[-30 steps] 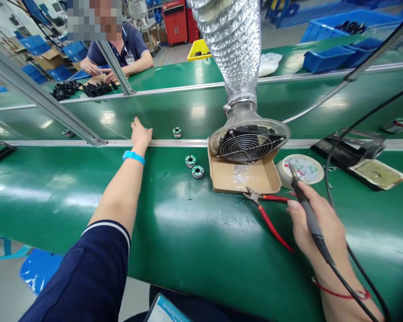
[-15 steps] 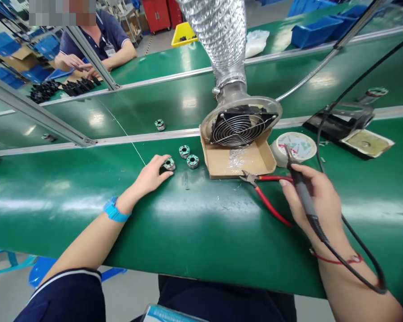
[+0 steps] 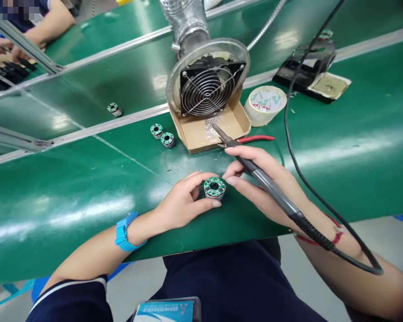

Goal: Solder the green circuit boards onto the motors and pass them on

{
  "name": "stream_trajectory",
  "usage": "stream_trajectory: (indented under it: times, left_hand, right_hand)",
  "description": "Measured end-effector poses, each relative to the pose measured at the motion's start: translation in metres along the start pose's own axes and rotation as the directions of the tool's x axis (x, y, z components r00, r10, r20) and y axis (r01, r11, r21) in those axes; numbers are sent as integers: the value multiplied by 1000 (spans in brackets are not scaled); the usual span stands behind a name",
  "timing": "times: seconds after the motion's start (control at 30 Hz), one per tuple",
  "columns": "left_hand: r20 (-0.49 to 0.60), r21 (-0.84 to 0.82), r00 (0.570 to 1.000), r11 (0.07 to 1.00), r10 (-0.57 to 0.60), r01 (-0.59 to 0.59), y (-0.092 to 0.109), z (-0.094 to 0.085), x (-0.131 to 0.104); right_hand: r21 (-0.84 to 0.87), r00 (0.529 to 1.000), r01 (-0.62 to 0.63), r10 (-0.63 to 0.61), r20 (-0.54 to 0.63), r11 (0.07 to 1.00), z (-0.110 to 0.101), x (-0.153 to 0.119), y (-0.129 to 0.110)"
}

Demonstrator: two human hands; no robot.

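My left hand [image 3: 183, 201] is closed around a small round motor part [image 3: 215, 188] with a green circuit board on top, standing upright on the green bench. In my right hand [image 3: 262, 181] lies a soldering iron [image 3: 268, 185], its tip pointing up and left over the cardboard tray. The right fingertips come close to the motor part; whether they touch it I cannot tell. Two similar motor parts, one [image 3: 156, 130] beside another [image 3: 168, 139], stand left of the tray. Pliers with a red handle [image 3: 257, 139] lie partly hidden behind the iron and hand.
A fume extractor fan [image 3: 208, 91] rests in the cardboard tray [image 3: 201, 144]. To its right are a tape roll [image 3: 267, 107] holding scraps and a soldering iron stand [image 3: 305, 71] with a sponge. The iron's cable [image 3: 290, 129] loops across the right side. A co-worker's arm [image 3: 52, 24] shows beyond the partition.
My left hand has brought the motor part right and nearer to me. My right hand has moved left with the soldering iron towards it. The view has tilted downward.
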State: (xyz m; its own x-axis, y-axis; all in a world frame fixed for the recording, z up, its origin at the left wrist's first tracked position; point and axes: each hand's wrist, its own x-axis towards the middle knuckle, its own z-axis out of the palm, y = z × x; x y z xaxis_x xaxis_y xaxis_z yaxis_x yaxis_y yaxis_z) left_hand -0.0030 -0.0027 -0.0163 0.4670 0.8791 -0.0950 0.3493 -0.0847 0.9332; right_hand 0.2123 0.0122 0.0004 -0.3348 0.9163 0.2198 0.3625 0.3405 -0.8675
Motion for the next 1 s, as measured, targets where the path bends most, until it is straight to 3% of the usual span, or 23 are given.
stream_trajectory:
  times: [0.2, 0.53, 0.7, 1.0]
  left_hand:
    - [51, 71, 997, 995, 61, -64, 5, -1, -6]
    - [37, 201, 989, 968, 144, -149, 7, -3, -6]
    - [13, 216, 984, 960, 180, -179, 4, -4, -5]
    - [-41, 133, 967, 961, 251, -243, 0, -2, -5]
  right_hand:
    - [103, 987, -84, 69, 145, 991, 4, 1, -1]
    - [105, 981, -82, 62, 183, 991, 6, 5, -1]
    - [137, 987, -81, 61, 148, 987, 12, 10, -6]
    - [184, 994, 97, -105, 32, 978, 18, 10, -9]
